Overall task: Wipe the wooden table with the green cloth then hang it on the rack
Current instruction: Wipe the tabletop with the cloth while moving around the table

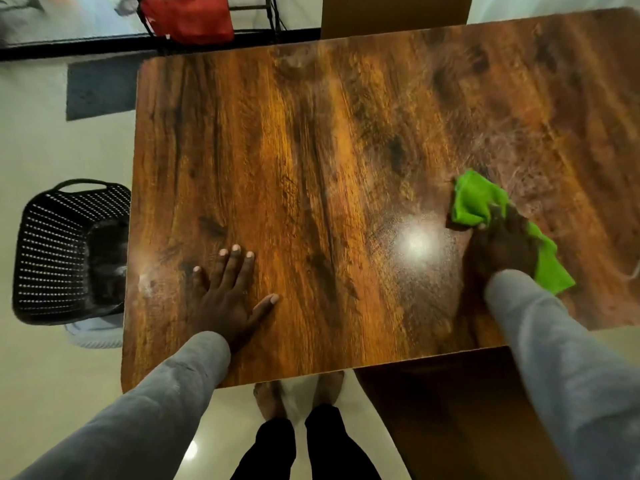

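Note:
The wooden table (311, 150) fills most of the view, dark grained and glossy with a light glare near its front right. My right hand (502, 244) presses the bright green cloth (474, 202) flat on the table's right side; the cloth sticks out ahead of the fingers and behind the wrist. My left hand (232, 292) lies flat on the table near its front left, fingers spread, holding nothing. A dark metal rack (256, 12) stands beyond the table's far edge, with a red cloth or bag (187, 15) hanging on it.
A black perforated basket (69, 251) stands on the floor left of the table. A grey mat (97, 88) lies on the floor at the far left. A brown chair back (394, 12) is at the far side, and another brown chair (450, 410) at the near right.

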